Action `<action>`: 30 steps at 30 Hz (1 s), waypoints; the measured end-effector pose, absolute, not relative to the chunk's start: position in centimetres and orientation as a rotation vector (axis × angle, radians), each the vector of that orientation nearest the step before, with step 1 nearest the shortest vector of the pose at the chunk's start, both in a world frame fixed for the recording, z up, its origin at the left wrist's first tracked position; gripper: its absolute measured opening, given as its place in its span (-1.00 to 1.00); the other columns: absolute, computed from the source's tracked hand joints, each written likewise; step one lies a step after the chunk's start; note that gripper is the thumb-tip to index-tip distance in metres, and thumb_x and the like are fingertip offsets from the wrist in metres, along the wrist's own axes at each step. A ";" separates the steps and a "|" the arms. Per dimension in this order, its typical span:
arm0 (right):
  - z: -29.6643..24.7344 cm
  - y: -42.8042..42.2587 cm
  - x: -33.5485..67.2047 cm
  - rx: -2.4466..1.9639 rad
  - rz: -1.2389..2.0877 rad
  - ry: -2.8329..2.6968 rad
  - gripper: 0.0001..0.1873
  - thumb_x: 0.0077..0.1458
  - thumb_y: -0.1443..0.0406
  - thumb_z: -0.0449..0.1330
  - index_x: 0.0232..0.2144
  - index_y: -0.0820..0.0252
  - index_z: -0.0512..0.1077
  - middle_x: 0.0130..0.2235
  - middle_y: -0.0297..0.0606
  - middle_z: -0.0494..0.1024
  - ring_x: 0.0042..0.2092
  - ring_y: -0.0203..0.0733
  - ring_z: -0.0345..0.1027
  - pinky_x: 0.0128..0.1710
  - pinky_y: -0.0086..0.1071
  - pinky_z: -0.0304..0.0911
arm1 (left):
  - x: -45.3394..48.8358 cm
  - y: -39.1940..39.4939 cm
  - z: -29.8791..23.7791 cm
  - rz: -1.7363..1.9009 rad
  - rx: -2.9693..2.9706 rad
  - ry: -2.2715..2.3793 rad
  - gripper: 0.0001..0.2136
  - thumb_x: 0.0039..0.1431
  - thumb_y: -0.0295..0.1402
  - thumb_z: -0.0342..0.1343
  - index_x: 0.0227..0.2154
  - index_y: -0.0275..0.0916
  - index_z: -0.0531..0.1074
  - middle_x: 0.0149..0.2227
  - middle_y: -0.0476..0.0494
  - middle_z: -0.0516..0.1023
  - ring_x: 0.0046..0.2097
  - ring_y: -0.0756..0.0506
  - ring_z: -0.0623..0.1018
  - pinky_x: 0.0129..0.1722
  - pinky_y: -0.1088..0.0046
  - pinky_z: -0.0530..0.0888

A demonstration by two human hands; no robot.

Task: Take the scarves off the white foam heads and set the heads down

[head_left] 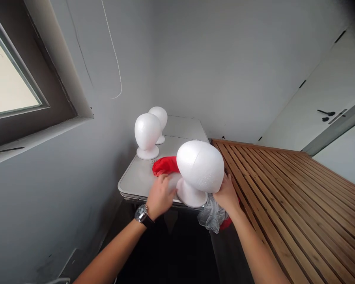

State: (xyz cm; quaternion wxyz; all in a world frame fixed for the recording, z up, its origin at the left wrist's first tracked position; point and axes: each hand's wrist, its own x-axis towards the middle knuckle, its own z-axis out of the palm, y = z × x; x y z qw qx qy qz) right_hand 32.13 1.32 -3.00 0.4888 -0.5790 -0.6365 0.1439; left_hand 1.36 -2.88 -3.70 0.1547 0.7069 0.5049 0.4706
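Nearest us, two bare forearms reach up from the bottom edge, the left one wearing a dark wristwatch with a metal case [142,214]. The left hand [160,195] lies with fingers spread and loosely curled against the neck of the big white foam mannequin head [200,165], touching it beside the base. The right hand [227,193] presses open-palmed against the head's other side, fingers apart along its lower curve; so both hands bracket it rather than clamp it shut. That head is smooth, egg-shaped, faintly grainy polystyrene, standing upright on its flared foot at the near edge of the pale grey folding table [136,179]. Under the right hand a crumpled, sheer grey cloth [212,216] hangs off the table edge, a sliver of red showing beneath it. Just behind the left hand, a soft red bunched fabric [165,165] lies on the tabletop. Further back stand two smaller white foam heads [148,132], close together. To the right runs a slatted wooden surface [284,193].
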 end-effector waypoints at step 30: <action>-10.2 -9.9 25.3 -1.260 0.309 -1.626 -0.71 0.44 0.20 0.10 0.11 0.09 0.47 0.10 -0.10 0.61 0.14 0.00 0.54 0.15 -0.06 0.52 | -13.4 -0.1 -3.3 1.629 1.470 1.833 -0.34 -0.07 -0.02 0.51 0.08 -0.23 0.59 0.10 -0.28 0.66 0.18 -0.39 0.61 0.20 0.00 0.60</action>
